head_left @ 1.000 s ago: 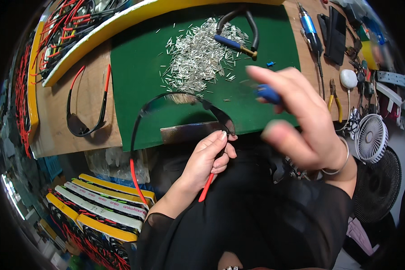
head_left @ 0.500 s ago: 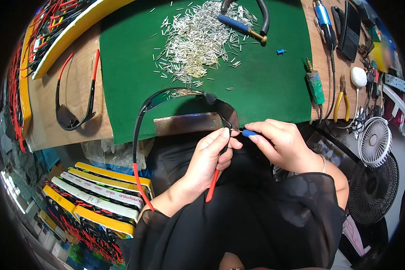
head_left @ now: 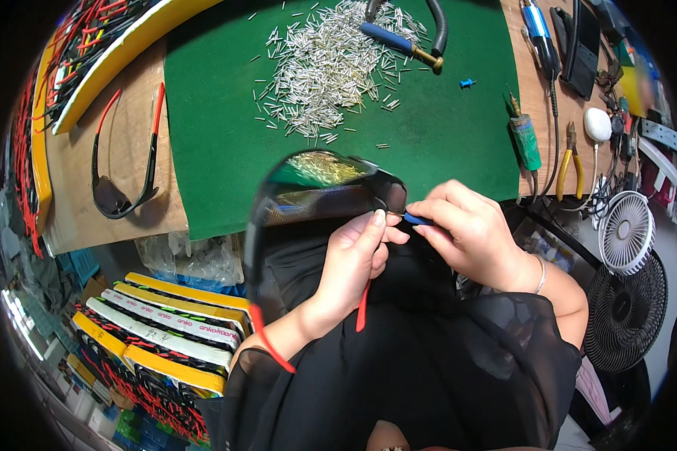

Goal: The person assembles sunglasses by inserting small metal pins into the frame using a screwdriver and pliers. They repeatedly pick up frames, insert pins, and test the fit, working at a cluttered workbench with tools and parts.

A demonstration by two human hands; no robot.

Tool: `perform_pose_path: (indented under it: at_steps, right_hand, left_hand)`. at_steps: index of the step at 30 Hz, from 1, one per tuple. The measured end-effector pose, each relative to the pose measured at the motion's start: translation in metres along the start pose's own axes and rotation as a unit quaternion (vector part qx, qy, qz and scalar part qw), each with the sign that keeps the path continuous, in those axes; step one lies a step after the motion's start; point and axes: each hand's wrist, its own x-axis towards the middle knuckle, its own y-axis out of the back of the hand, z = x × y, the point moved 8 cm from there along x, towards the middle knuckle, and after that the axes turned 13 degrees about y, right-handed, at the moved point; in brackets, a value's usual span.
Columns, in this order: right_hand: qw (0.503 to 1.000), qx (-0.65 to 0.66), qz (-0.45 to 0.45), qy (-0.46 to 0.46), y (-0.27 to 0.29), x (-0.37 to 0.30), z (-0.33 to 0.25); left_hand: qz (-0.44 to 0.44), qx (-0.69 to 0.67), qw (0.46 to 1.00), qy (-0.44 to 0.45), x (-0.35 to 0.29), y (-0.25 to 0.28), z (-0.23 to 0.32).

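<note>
My left hand (head_left: 353, 259) is closed around the hinge end of a pair of black sunglasses (head_left: 387, 189) with red temple tips. Their lenses face up toward the green mat, and the far temple is smeared by motion. In my right hand (head_left: 470, 237) is a small tool with a blue handle (head_left: 417, 219), pinched between thumb and fingers. Its thin metal tip meets the frame near my left fingertips; the exact contact point is too small to make out. Beyond the glasses, a heap of small silvery pins (head_left: 323, 71) lies on the green mat (head_left: 444, 143).
Another pair of sunglasses (head_left: 113, 197) rests on the wooden table at left. A blue-handled tool (head_left: 387, 36) lies on the heap. At right are a green-handled tool (head_left: 526, 143), yellow pliers (head_left: 572, 169) and a white fan (head_left: 626, 233). Boxes of glasses (head_left: 165, 323) stand lower left.
The sunglasses have turned in my left hand, their lenses tilting into fuller view and the far temple swinging right. My right hand has shifted slightly up, still holding the blue-handled tool at the frame.
</note>
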Motion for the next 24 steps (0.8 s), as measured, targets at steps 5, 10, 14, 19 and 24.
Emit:
perform_pose_path:
  at_steps: [5,10,14,19,24]
  right_hand:
    - [0.999,0.021,-0.013,-0.040,-0.003,0.004,0.004]
    - [0.999,-0.030,-0.042,-0.016,-0.010,0.004,0.006]
    - [0.998,-0.016,-0.057,-0.011,-0.012,0.008,0.008]
    - [0.995,-0.005,-0.086,-0.056,-0.014,0.008,0.013]
    - [0.985,0.020,-0.147,-0.092,-0.019,0.010,0.019]
  left_hand:
    - [-0.010,-0.007,1.000,0.006,0.005,0.001,-0.003]
    - [-0.013,-0.001,1.000,-0.002,0.010,0.002,-0.002]
    - [-0.007,-0.008,1.000,-0.003,0.007,0.001,0.000]
    - [-0.038,-0.035,0.999,0.003,0.009,-0.002,0.001]
    - [-0.055,-0.043,0.997,0.022,0.007,-0.004,0.000]
